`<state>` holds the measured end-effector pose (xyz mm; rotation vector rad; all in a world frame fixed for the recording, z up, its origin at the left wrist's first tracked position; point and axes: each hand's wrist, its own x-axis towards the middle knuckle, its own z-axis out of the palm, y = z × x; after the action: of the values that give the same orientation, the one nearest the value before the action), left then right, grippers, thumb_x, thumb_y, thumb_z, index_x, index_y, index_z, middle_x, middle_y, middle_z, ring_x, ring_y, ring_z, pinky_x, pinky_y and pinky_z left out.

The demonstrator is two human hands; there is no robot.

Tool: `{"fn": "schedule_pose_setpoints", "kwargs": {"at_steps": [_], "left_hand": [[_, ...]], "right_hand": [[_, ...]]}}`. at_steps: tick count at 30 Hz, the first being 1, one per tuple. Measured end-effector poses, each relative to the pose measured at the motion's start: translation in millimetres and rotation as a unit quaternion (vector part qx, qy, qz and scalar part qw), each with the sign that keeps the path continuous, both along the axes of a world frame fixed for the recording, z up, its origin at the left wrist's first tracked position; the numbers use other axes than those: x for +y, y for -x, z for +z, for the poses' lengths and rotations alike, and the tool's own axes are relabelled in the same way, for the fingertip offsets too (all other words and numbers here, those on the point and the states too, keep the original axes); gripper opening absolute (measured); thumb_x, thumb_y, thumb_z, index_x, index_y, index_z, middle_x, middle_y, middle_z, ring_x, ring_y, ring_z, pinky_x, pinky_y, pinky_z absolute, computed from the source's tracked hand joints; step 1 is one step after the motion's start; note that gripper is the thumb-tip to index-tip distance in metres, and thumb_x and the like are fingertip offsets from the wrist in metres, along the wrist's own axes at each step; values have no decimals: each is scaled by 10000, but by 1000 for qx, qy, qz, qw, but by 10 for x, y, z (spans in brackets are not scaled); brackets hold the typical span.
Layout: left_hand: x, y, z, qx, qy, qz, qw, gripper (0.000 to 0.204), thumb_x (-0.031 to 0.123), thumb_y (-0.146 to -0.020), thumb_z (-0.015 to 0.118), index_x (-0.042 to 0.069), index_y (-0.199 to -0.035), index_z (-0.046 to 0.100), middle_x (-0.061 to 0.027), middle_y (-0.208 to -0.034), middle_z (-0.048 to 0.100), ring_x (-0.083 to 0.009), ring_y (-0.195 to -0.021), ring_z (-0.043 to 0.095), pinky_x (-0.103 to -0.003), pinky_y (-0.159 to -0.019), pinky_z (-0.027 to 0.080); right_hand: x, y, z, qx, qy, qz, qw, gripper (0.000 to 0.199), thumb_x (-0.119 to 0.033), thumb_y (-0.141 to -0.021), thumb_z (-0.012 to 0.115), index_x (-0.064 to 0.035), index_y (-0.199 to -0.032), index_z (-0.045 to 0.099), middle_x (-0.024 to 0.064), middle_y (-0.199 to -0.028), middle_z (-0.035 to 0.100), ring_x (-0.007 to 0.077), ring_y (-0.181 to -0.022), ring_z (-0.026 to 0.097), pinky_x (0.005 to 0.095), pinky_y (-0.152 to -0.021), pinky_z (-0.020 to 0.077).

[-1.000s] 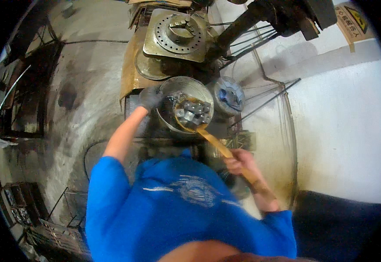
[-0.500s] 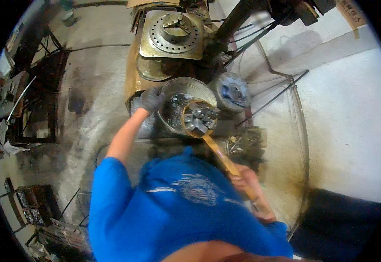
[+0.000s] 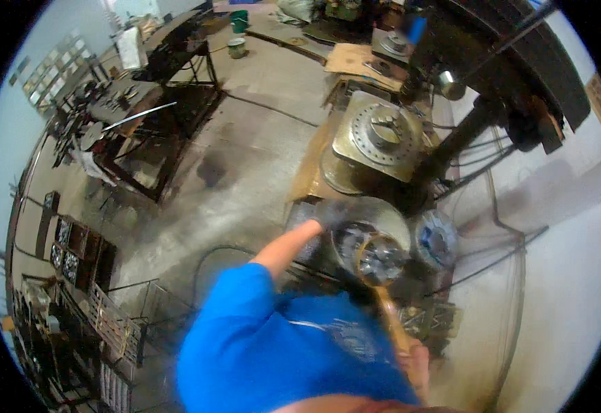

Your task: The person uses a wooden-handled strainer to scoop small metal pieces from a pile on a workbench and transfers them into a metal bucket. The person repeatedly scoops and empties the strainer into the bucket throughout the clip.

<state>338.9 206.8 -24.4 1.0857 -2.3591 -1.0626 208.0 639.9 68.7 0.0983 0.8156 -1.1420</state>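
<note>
Gloved left hand (image 3: 328, 215) flat on the rim of the round metal chuck (image 3: 372, 241) at the machine, grip unclear. Right hand (image 3: 414, 361) closed round a wooden-handled tool (image 3: 386, 303) reaching its face. Best kept steady, strokes short, fingers off the jaws.

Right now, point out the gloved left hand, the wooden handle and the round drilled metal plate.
left hand (image 3: 328, 215), head view, back of the dark glove.
wooden handle (image 3: 391, 318), head view, middle of its shaft.
round drilled metal plate (image 3: 381, 134), head view, its flat face.
</note>
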Motion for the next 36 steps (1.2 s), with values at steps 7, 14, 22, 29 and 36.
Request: {"fn": "schedule_pose_setpoints", "kwargs": {"at_steps": [7, 14, 22, 29, 36], "left_hand": [[26, 8, -126, 30, 8, 32, 999, 368, 348, -758, 539, 147, -1064, 581, -153, -976, 600, -317, -900, 573, -394, -793, 441], [113, -6, 220, -19, 18, -1, 1000, 352, 344, -764, 527, 181, -1072, 580, -149, -953, 605, -321, -874, 576, -412, -778, 443], [79, 6, 15, -2, 8, 23, 1000, 358, 348, -763, 515, 188, -1076, 577, -133, -956, 607, -308, -854, 587, -397, -748, 458], [133, -44, 238, 9, 1, -2, 1000, 369, 363, -770, 500, 171, -1075, 577, -144, -975, 599, -329, -885, 572, -400, -764, 449], [67, 0, 13, 3, 18, 19, 1000, 365, 375, -793, 489, 155, -1070, 577, -153, -979, 596, -338, -895, 565, -406, -772, 444]], "right_hand": [[80, 196, -255, -166, 71, 16, 984, 608, -82, -761, 542, -16, -1302, 272, 72, -747, 397, 143, -568, 419, 333, -492, 377], [138, 216, -306, -118, 42, -20, 992, 652, -65, -720, 575, -7, -1295, 273, 68, -740, 400, 137, -544, 417, 312, -461, 373], [121, 243, -309, -117, 53, -9, 992, 661, -76, -716, 589, -5, -1293, 273, 66, -742, 403, 134, -541, 420, 313, -460, 383], [131, 249, -351, -121, 59, -5, 991, 662, -80, -716, 593, -5, -1291, 274, 65, -743, 403, 132, -542, 421, 312, -461, 386], [88, 221, -363, -119, 62, -3, 991, 663, -85, -716, 597, -4, -1290, 274, 64, -744, 404, 131, -542, 423, 312, -462, 389]]}}
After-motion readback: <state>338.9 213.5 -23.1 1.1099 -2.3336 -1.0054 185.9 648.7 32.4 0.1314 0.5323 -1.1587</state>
